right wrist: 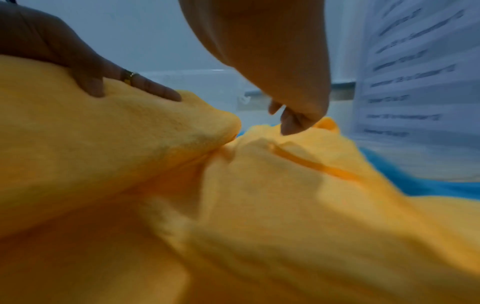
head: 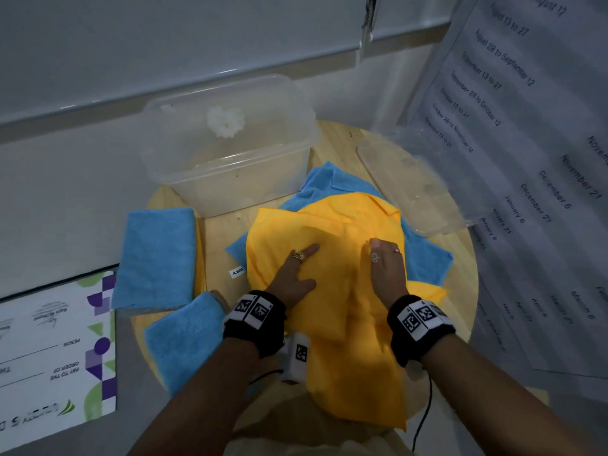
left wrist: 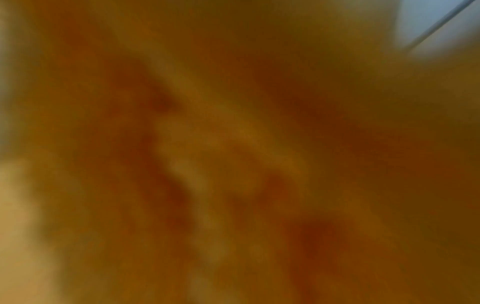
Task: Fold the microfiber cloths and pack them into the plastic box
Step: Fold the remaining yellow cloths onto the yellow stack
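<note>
Your left hand (head: 293, 274) lies flat, fingers straight, on the yellow cloth (head: 332, 232); your right hand (head: 385, 268) rests beside it (fingers look curled, grip unclear). The plastic box (head: 230, 143) stands beyond, well apart from both.

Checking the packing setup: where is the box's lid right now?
In the head view the clear lid lies flat at the right rear of the round wooden table, right of the plastic box, beyond the yellow cloth.
</note>
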The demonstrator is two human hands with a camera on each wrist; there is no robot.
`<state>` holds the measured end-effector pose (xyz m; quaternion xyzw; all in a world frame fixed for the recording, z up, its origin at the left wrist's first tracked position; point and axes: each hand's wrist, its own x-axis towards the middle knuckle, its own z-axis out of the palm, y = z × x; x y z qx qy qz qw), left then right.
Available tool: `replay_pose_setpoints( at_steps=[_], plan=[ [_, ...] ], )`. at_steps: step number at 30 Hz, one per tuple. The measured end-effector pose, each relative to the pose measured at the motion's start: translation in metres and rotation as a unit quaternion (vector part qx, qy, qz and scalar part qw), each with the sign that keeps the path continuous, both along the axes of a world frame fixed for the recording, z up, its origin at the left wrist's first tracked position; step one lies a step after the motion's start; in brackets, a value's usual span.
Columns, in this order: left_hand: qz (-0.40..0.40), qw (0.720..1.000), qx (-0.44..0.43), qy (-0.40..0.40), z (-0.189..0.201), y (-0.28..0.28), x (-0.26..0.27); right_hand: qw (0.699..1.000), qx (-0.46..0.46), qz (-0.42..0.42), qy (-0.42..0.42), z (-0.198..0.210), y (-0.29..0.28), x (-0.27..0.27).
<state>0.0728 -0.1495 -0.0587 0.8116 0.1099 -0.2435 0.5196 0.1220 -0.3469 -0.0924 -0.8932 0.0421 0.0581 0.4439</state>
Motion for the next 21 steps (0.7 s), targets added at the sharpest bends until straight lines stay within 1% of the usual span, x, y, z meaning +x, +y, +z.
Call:
replay_pose_setpoints(
  at_steps=[2, 4, 5, 7, 8, 9, 10, 11, 14, 18, 19, 21],
  plan=[
    [0.031, 0.999, 0.002, -0.009, 0.008, 0.027, -0.009, 0.999, -0.022, 0.021, -0.043, 0.001, 0.022, -0.003],
    [0.070, 0.997, 0.018, -0.038, 0.019, 0.048, -0.017, 0.991, -0.068, 0.115, -0.012, -0.004, 0.047, -0.009],
    [0.093, 0.993, 0.043, -0.055, 0.023, 0.056, -0.018, 0.977, -0.120, 0.176, 0.025, -0.007, 0.059, -0.012],
    [0.131, 0.978, 0.133, -0.093, 0.028, 0.071, -0.016, 0.919, -0.260, 0.282, 0.093, -0.015, 0.074, -0.019],
    [0.139, 0.967, 0.183, -0.106, 0.030, 0.076, -0.013, 0.890, -0.312, 0.314, 0.112, -0.020, 0.076, -0.020],
    [0.144, 0.957, 0.224, -0.112, 0.032, 0.081, -0.011, 0.868, -0.344, 0.334, 0.128, -0.022, 0.075, -0.020],
    [0.150, 0.951, 0.247, -0.113, 0.033, 0.085, -0.008, 0.855, -0.363, 0.343, 0.141, -0.023, 0.073, -0.019],
    [0.155, 0.946, 0.258, -0.119, 0.035, 0.089, -0.006, 0.848, -0.374, 0.344, 0.151, -0.024, 0.070, -0.016],
    [0.163, 0.942, 0.264, -0.130, 0.035, 0.098, -0.001, 0.843, -0.390, 0.322, 0.184, -0.021, 0.060, -0.009],
    [0.140, 0.960, 0.221, -0.100, 0.035, 0.106, 0.010, 0.851, -0.380, 0.279, 0.232, -0.016, 0.041, -0.003],
    [0.131, 0.966, 0.203, -0.089, 0.035, 0.107, 0.011, 0.849, -0.384, 0.276, 0.238, -0.016, 0.035, -0.002],
    [0.123, 0.980, 0.140, -0.064, 0.035, 0.109, 0.012, 0.844, -0.391, 0.276, 0.243, -0.015, 0.024, -0.001]
  ],
)
